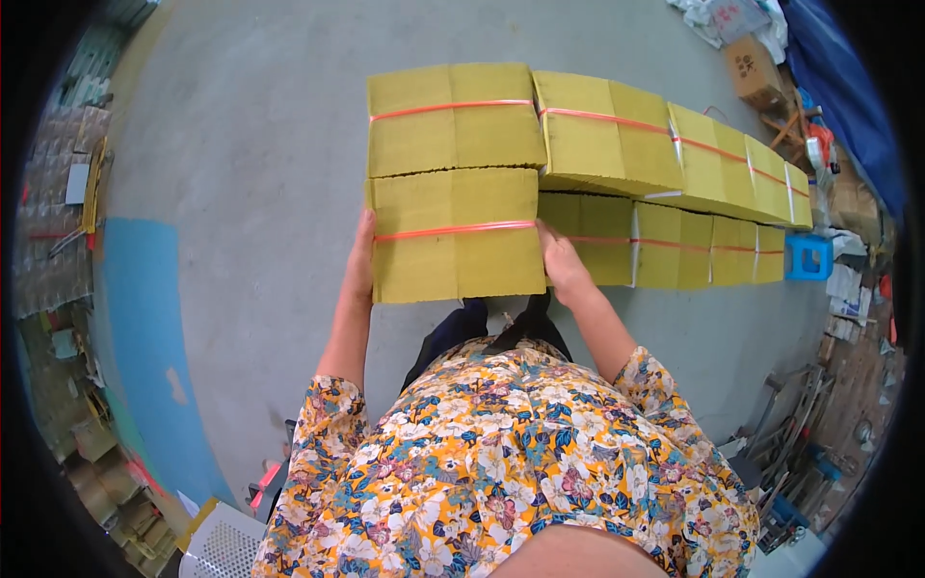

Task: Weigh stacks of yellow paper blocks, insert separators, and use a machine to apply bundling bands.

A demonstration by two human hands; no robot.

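Between my two hands is a yellow cardboard bundle (458, 265), tied across its middle with an orange-red strap. My left hand (361, 255) presses flat along its left side, and my right hand (562, 260) grips the right side, its fingertips partly hidden. The bundle's far edge meets another strapped yellow bundle (453, 130) just beyond it. Whether the held one rests on something below, I cannot tell. More yellow bundles (607, 144) run off to the right in a row, with a second, nearer row (674, 246) set lower beside my right hand.
A blue plastic stool (807, 257) stands at the right end of the rows. Cardboard stacks (58, 193) line the left side, near a blue painted floor strip (145, 318). A white perforated chair (226, 544) is at lower left. Long-handled tools (795, 424) lean at the right.
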